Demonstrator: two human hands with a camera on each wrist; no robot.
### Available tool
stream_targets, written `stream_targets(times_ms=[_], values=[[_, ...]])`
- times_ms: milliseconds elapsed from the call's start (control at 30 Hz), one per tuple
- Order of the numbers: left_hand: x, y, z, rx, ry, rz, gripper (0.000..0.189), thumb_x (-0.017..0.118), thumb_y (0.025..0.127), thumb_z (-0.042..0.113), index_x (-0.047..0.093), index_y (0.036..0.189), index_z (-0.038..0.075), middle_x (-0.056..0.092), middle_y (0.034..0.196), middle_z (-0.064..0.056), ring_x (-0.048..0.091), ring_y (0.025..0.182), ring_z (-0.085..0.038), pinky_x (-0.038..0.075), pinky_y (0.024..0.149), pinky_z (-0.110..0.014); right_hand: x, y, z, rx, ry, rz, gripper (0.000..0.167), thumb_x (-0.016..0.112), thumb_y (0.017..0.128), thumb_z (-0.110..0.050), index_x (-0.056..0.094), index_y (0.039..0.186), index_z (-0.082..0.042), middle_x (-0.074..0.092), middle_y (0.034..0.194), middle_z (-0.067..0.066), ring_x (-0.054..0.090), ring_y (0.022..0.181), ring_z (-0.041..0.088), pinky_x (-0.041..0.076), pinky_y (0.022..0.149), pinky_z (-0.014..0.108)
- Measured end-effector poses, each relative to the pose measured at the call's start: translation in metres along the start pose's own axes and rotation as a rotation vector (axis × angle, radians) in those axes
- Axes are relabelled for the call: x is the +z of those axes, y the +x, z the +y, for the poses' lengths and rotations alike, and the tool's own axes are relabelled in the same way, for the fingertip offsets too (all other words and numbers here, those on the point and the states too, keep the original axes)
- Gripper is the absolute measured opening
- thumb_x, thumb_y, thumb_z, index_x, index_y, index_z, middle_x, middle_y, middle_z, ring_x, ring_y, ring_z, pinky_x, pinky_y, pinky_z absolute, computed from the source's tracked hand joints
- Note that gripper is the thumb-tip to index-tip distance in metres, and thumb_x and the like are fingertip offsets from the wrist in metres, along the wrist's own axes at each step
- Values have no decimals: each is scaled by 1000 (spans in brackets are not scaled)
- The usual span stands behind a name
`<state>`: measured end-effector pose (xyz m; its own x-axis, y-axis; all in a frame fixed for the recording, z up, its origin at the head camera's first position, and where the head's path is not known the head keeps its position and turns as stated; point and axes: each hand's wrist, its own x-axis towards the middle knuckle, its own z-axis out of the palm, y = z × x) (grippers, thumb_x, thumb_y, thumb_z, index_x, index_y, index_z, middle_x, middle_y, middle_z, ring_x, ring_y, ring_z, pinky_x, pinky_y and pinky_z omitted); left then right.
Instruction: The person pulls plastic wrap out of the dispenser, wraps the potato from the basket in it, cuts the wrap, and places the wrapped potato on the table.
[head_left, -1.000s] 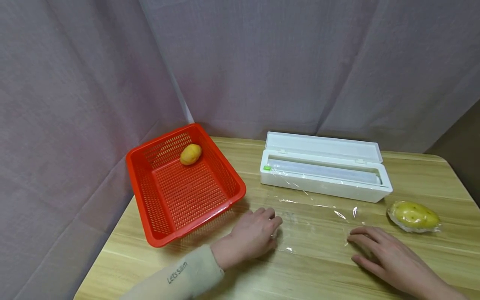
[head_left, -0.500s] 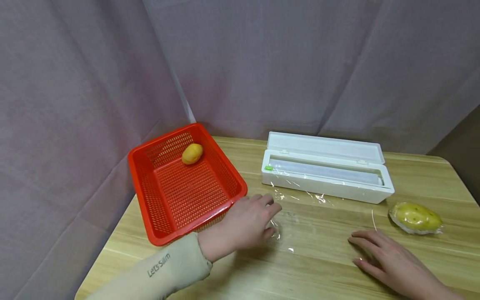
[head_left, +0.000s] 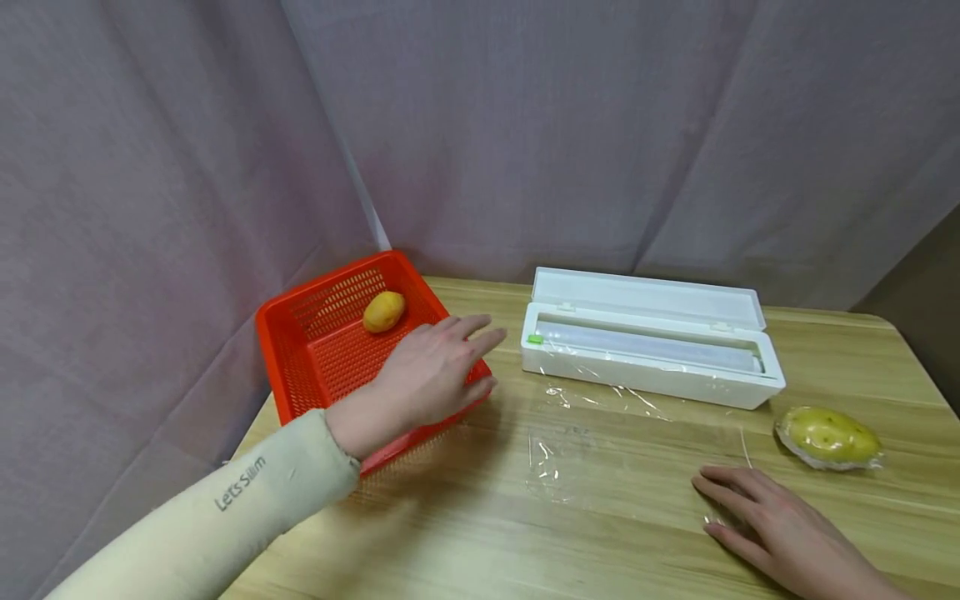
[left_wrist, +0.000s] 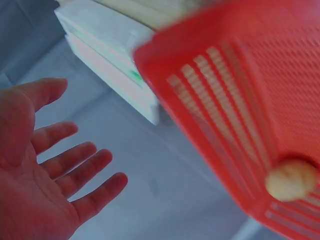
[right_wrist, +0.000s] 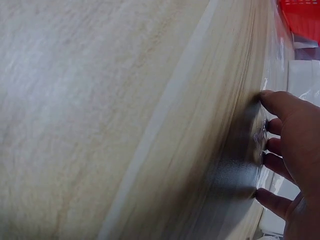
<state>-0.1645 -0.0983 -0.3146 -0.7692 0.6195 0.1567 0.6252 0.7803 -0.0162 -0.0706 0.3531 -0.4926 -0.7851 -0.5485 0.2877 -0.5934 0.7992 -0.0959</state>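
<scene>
My left hand (head_left: 431, 371) hangs over the near right side of a red plastic basket (head_left: 273, 367), fingers spread and holding nothing. A yellow potato (head_left: 384, 312) lies in the basket's far corner, beyond the fingers. In the left wrist view the open palm (left_wrist: 35, 195) faces the camera, apart from the basket wall (left_wrist: 215, 105). My right hand (head_left: 780, 521) rests with its fingertips on the right edge of a clear sheet of cling film (head_left: 592, 467) spread on the table. In the right wrist view its fingertips (right_wrist: 266, 95) touch down at the film.
Behind the film, a white cling film dispenser box (head_left: 645, 371) stands with its lid (head_left: 652, 300) raised; the film runs out over its front. A potato wrapped in film (head_left: 831, 437) lies to the right on the wooden table (head_left: 885, 367). Grey curtains (head_left: 510, 142) hang behind.
My left hand has let go of the film's left edge and moved up and left over the basket, its fingers spreading. The right hand has barely moved.
</scene>
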Motion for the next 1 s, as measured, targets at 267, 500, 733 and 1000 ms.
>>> stream_targets(times_ms=[267,500,733,1000], values=[[-1,1,-55,-107,67,-39,65,77,99,38,56,156,15,57,155,-17,60,137,-37,53,109,-50,1,-1,-1,33,-4,-36,54,88,87,-42,75,135,-21,66,137,-8,63,121,18,45,95,25],[3,-1,-101,-224,36,-114,70,78,98,38,52,159,15,48,162,-18,50,146,-40,53,106,-56,3,1,-2,29,-9,-38,54,89,87,-41,75,135,-21,66,138,-9,63,120,17,45,95,22],[14,0,-138,-352,-43,-211,73,77,98,34,47,162,14,42,166,-21,43,150,-43,47,112,-62,1,2,-1,25,-16,-32,56,91,84,-40,75,133,-19,67,136,-7,64,118,20,47,94,22],[26,10,-164,-446,-153,-263,75,75,97,31,45,162,6,43,164,-25,42,150,-45,37,119,-63,0,0,-2,32,-10,-32,55,91,83,-40,76,132,-20,67,135,-8,64,119,20,39,98,15]])
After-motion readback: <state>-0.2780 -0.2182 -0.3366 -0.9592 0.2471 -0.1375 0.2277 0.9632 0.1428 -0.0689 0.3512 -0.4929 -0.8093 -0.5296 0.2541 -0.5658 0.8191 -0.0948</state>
